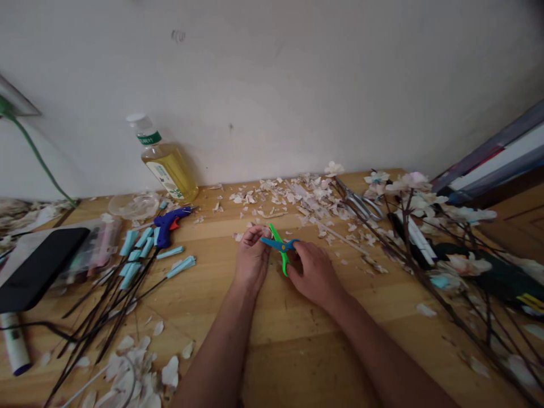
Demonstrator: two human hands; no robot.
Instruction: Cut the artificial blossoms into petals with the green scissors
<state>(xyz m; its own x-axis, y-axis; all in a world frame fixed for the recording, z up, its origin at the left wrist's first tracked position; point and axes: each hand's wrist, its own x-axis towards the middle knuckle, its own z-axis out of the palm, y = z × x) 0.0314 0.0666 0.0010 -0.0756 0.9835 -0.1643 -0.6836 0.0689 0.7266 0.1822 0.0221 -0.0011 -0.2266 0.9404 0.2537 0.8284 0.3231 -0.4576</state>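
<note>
My right hand [317, 272] holds a pair of small scissors [278, 245] by the handles. One half of the scissors is blue and the other bright green, and the blades stand apart, pointing at my left hand [250, 258]. The fingers of that hand are pinched around a small pale petal [267, 232], mostly hidden by the fingertips. Both hands are close together, low over the wooden table [293, 345]. Behind them lie many cut pale petal scraps [297, 195].
At left are a blue glue gun [172, 224], dark stems with light-blue tips [134, 266], a black phone [42, 266] and a bottle of yellow liquid [170, 170]. Loose petals [136, 368] lie front left. Flowering branches [419, 266] and metal shears [361, 204] occupy the right.
</note>
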